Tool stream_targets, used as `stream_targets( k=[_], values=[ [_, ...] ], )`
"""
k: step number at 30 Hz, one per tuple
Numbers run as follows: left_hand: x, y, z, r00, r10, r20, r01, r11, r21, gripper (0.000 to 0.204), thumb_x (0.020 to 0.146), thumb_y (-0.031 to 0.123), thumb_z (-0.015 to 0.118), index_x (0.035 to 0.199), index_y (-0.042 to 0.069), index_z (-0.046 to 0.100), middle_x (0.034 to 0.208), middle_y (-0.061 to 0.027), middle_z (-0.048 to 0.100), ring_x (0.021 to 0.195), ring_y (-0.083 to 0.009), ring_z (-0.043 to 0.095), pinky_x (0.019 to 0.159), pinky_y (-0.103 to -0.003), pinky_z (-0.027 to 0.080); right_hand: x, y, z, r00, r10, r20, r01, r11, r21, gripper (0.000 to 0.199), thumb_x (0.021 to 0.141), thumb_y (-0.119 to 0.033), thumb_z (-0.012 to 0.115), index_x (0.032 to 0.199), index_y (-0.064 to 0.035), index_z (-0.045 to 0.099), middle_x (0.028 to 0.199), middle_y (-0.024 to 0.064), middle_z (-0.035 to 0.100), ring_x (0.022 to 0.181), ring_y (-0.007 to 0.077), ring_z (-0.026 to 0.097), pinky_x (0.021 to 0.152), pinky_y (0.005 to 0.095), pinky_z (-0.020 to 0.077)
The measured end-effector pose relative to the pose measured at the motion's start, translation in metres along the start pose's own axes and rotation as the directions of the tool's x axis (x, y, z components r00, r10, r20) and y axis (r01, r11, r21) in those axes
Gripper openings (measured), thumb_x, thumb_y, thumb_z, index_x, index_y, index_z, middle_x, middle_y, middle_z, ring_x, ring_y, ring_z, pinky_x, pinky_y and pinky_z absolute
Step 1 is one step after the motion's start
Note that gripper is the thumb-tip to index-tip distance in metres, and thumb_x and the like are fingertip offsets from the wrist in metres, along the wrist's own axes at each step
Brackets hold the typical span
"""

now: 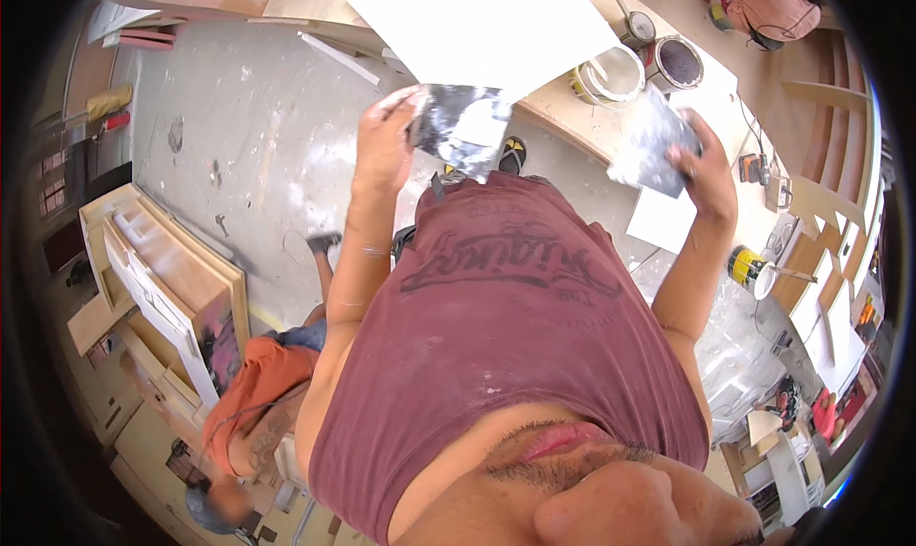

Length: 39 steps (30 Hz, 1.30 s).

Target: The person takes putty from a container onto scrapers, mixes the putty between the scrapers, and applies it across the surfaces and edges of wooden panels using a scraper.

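Note:
My left hand [384, 150] is closed on the edge of a flat dark spreader [439, 131] smeared with white paste. The fingers of my right hand [708, 169] pinch a second dark spreader [658, 150], blurred and also streaked with white. The two spreaders are apart, in front of my body. Just beyond them a large white panel [487, 31] lies on the wooden worktable [553, 121]. An open tub [608, 76] with pale contents and a stick stands near my right hand, next to a can of dark liquid [676, 64].
A smaller can [637, 31] with a stick stands behind the tub. A cordless drill [754, 169] lies at right, above a yellow-and-black bucket [751, 273]. One person in orange [267, 384] is at lower left beside wooden cabinets [181, 279]; another [768, 11] is at upper right.

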<state>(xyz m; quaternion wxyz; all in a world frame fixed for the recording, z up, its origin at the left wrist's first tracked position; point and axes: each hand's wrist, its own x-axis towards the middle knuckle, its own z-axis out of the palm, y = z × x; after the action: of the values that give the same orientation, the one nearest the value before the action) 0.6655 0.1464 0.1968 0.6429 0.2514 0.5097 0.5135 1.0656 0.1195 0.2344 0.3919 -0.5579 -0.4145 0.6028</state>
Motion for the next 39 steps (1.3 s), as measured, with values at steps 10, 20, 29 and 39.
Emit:
stream_targets(
  k=[10,20,29,39],
  values=[
    [0.006,0.034,-0.09,0.987,-0.053,-0.155,-0.009,0.928,-0.373,0.024,0.095,0.013,0.047,0.108,-0.001,0.061,0.108,-0.0106,0.067,0.101,-0.0217,0.064,0.09,-0.035,0.05,-0.041,0.155,-0.026,0.914,0.269,-0.305,-0.407,0.614,-0.677,0.034,0.08,-0.023,0.072,0.106,-0.0003,0.067,0.091,0.0066,0.068,0.08,0.0161,0.063,0.075,0.0321,0.0501],
    [0.034,0.057,-0.126,0.999,-0.004,-0.04,-0.009,0.946,-0.324,0.023,0.095,0.015,0.049,0.109,0.001,0.06,0.109,-0.0104,0.067,0.104,-0.022,0.062,0.093,-0.037,0.047,0.077,-0.071,0.078,0.923,-0.267,-0.278,-0.028,0.673,-0.739,0.035,0.085,-0.025,0.064,0.109,0.0003,0.066,0.095,0.0165,0.069,0.09,0.0268,0.065,0.085,0.036,0.0492],
    [0.04,0.051,-0.176,0.987,-0.101,-0.123,0.055,0.942,-0.331,0.027,0.095,0.016,0.05,0.112,-0.003,0.058,0.114,-0.0135,0.064,0.106,-0.0233,0.061,0.092,-0.038,0.048,0.154,-0.034,0.045,0.933,-0.308,-0.187,-0.041,0.424,-0.905,0.03,0.078,-0.02,0.06,0.101,-0.0029,0.07,0.089,0.0177,0.071,0.081,0.0268,0.068,0.071,0.038,0.0526],
    [0.05,0.051,-0.191,0.996,-0.077,-0.034,0.061,0.936,-0.347,0.023,0.096,0.015,0.048,0.108,-0.002,0.059,0.109,-0.0119,0.066,0.102,-0.0221,0.063,0.088,-0.036,0.05,0.147,0.001,-0.006,0.991,0.016,-0.136,-0.096,0.792,-0.603,0.03,0.076,-0.018,0.075,0.098,0.0009,0.069,0.084,0.0054,0.068,0.069,0.0161,0.059,0.06,0.0318,0.0486]
  ],
)
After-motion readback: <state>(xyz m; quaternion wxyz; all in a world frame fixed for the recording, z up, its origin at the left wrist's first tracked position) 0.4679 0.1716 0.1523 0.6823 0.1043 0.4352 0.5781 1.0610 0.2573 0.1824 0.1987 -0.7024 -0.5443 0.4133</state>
